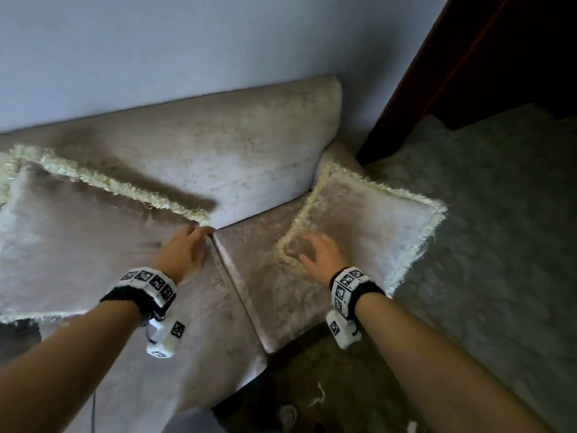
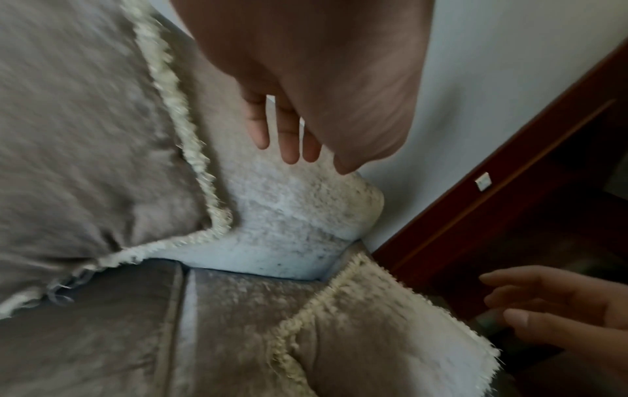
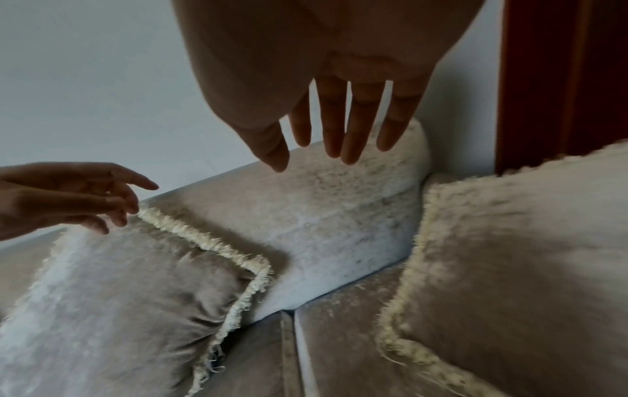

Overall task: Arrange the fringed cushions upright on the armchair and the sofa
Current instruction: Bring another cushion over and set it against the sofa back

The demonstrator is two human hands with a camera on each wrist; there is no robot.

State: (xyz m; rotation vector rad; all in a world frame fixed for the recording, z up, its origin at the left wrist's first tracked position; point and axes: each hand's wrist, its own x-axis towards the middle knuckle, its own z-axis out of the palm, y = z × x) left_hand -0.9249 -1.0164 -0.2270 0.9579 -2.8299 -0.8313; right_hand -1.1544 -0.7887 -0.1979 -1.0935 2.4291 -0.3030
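Observation:
Two beige velvet cushions with cream fringe sit on the beige sofa (image 1: pixel 199 151). The left cushion (image 1: pixel 71 235) leans back against the sofa's backrest. The right cushion (image 1: pixel 368 226) leans on the sofa's right end. My left hand (image 1: pixel 187 251) hovers near the left cushion's right corner, fingers straight, holding nothing. My right hand (image 1: pixel 321 254) hovers over the right cushion's lower left corner, fingers spread and empty. The wrist views show both hands, the left hand (image 2: pixel 292 129) and the right hand (image 3: pixel 336 129), clear of the fabric.
A pale wall (image 1: pixel 156 42) stands behind the sofa. A dark red wooden door frame (image 1: pixel 421 82) rises at the right. Grey-green patterned carpet (image 1: pixel 499 229) covers the floor to the right of the sofa. The seam between two seat pads (image 1: pixel 237 292) runs between my hands.

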